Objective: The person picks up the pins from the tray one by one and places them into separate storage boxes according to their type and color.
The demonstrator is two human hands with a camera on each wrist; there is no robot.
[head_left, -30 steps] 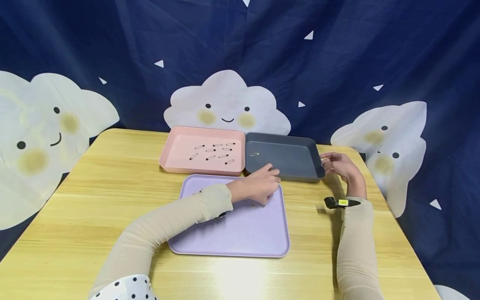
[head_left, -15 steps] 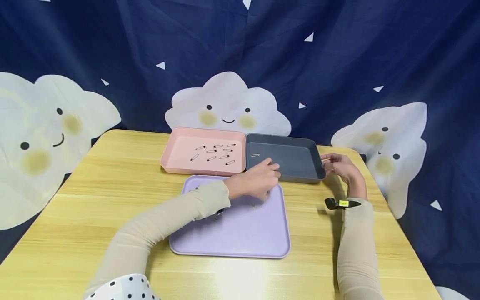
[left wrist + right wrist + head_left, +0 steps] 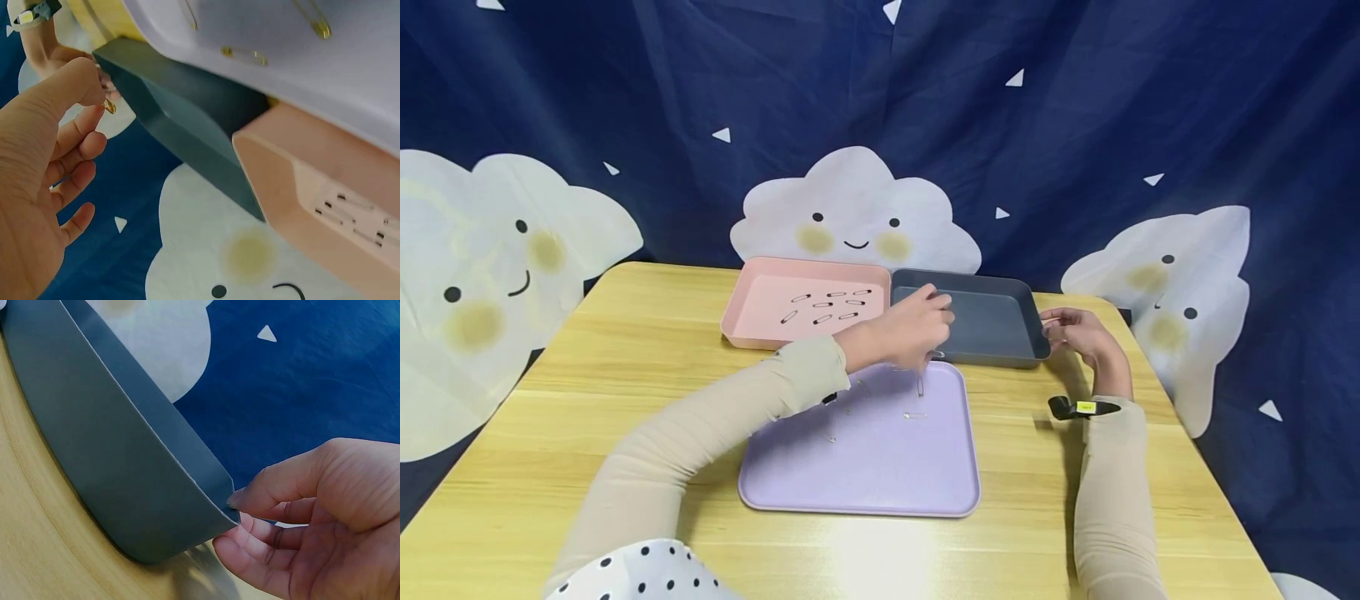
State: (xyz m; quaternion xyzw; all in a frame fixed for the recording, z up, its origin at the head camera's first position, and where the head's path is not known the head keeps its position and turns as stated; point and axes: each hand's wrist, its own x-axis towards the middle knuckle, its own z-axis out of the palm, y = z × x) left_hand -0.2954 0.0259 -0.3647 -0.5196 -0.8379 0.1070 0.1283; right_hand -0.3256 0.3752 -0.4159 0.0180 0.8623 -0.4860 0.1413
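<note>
I've got the left hand pinching a pin by the grey tray's near wall, right hand gripping its edge; a slipping pinch could drop it short.

The left arm extends toward the dark grey tray, left grip above its near left corner, thumb and forefinger in a pinch; the right grip pinches its right end.
</note>
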